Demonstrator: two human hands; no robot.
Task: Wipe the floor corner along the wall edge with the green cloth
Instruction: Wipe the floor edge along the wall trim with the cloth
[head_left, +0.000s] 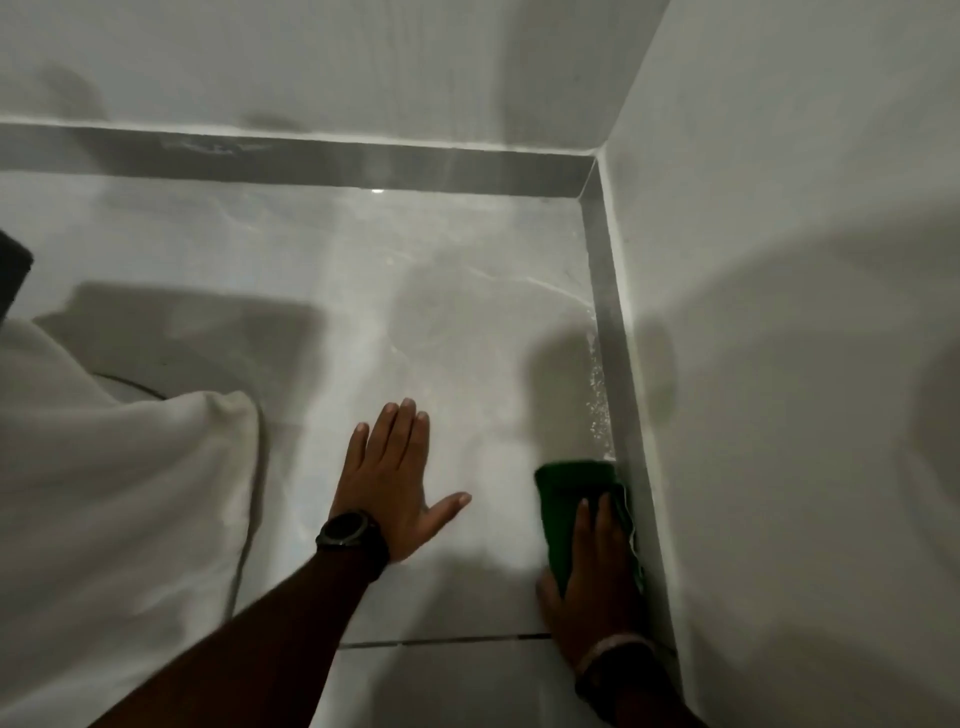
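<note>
The single head view looked steeply down and forward from above a pale tiled floor (415, 322), close enough that both forearms entered from the bottom edge. It faced the corner where the far wall (332, 62) met the right wall (789, 260), with the grey skirting strip (363, 163) running across the upper part of the frame. The wide lens bowed those straight edges, and white fabric (119, 493) filled the lower left.

Dim, soft-focus — broad shadows, wide-angle warp
</note>
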